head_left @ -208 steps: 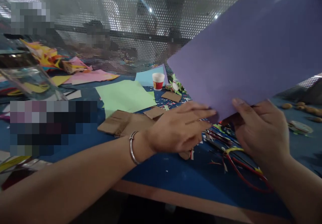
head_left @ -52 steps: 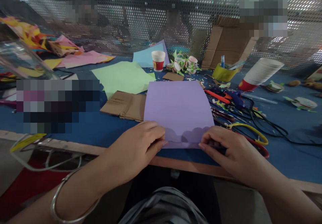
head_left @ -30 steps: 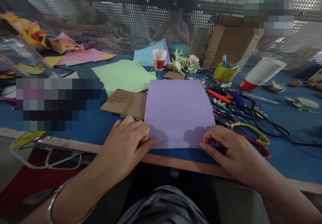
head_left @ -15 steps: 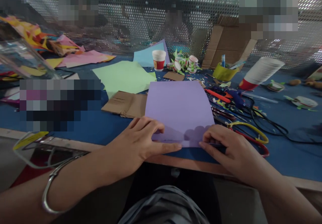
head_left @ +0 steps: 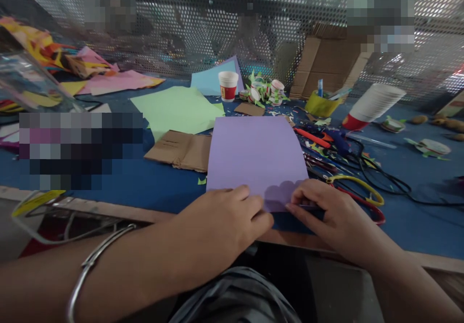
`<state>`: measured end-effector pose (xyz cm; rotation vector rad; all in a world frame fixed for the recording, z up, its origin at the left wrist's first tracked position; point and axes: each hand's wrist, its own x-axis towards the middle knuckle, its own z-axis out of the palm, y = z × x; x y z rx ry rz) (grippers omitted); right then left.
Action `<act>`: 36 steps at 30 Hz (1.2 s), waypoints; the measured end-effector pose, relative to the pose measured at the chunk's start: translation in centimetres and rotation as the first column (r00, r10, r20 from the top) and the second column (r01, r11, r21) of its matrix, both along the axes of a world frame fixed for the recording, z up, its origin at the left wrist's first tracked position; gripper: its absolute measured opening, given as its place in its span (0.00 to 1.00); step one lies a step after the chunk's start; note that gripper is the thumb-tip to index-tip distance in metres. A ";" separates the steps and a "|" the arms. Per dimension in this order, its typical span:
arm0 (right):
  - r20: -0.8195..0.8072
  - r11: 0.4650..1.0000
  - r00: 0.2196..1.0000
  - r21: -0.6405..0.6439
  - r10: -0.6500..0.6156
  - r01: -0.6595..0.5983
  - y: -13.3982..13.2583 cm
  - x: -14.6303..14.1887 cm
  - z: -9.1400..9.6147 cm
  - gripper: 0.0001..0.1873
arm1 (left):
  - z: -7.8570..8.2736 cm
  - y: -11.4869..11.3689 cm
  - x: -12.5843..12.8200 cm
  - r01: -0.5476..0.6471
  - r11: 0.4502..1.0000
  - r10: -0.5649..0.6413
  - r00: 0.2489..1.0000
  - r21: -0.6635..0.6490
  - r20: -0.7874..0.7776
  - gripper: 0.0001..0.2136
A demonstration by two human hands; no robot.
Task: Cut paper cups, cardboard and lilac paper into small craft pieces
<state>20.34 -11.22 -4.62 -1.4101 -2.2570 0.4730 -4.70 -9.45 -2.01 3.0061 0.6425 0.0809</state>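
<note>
"What do I have on my left?"

"Pink paper (head_left: 123, 81) at the back of your blue table (head_left: 126, 185), then green paper (head_left: 177, 108), with cardboard (head_left: 181, 150) just in front of it."

"And my left hand (head_left: 232, 220)?"

"It lies across the near edge of the purple sheet (head_left: 257, 151), fingers curled and close together. Your thumb is hidden, so I can't tell whether you grip the paper."

"Where's the sheet exactly?"

"In front of you, between your hands, its near side by the table's edge. A cup (head_left: 228, 87) stands behind it."

"My right hand (head_left: 324, 208)?"

"Thumb and fingers are pinched on the sheet's near right corner. Just beyond your knuckles are scissors (head_left: 377, 192); farther back, a tilted cup stack (head_left: 375, 104)."
</note>
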 end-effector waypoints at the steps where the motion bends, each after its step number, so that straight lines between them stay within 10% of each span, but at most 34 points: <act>1: -0.002 1.000 1.000 -0.006 -0.004 0.004 0.0 0.0 0.0 0.08 | -0.1 0.1 0.2 0.005 1.000 -0.005 1.000 -0.016 0.009 0.12; 7: -0.003 1.000 1.000 0.000 -0.003 0.003 -0.1 0.3 -0.2 0.08 | 0.0 0.2 0.5 -0.052 0.994 0.055 0.998 -0.091 0.037 0.28; 19: 0.044 0.989 0.999 0.143 -0.025 0.019 -1.0 1.2 -0.8 0.02 | -0.1 0.2 0.1 -0.094 0.979 0.098 0.995 -0.182 0.013 0.28; 27: 0.149 0.846 0.970 0.526 -0.191 0.086 -3.3 0.4 -2.0 0.11 | -0.2 0.9 0.9 -0.090 0.979 0.088 0.996 -0.182 -0.021 0.29; 36: 0.284 0.839 0.935 0.543 -0.211 0.024 -5.8 0.6 -3.7 0.22 | -0.1 0.7 1.0 -0.087 0.988 0.081 0.996 -0.131 -0.047 0.31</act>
